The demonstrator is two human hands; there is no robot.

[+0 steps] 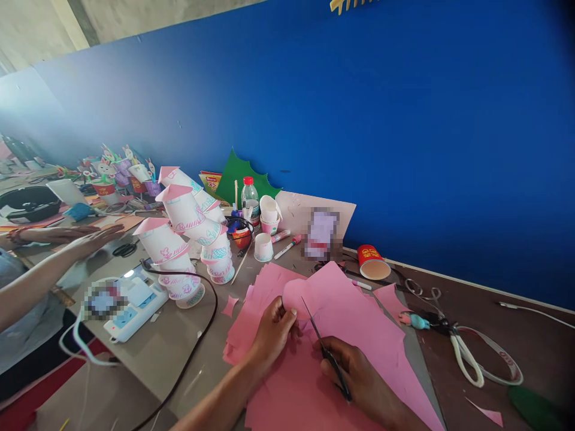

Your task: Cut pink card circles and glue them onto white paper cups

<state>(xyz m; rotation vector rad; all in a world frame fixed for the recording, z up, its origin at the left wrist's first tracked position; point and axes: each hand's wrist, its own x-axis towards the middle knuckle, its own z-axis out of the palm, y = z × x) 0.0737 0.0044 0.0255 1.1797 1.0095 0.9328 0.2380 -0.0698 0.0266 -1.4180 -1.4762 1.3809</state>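
Note:
My left hand point(275, 327) pinches the lower left edge of a small rounded piece of pink paper point(299, 293), thumb on top. In my right hand point(353, 365) is a pair of scissors point(331, 359) with black handles. Their blades point up and left, and the tip lies near the right edge of the rounded piece. From this angle I cannot tell whether the blades touch it. Beneath both hands lies a stack of larger pink paper sheets point(372, 335), with uneven edges.
To the left stand stacked decorated paper cups point(184, 251) and a white power strip point(139, 305) with a black cable. Behind are a bottle point(250, 200), markers point(287, 246) and a red cup point(372, 262). White-handled scissors point(467, 359) lie right. Another person's arms point(67, 257) reach in at left.

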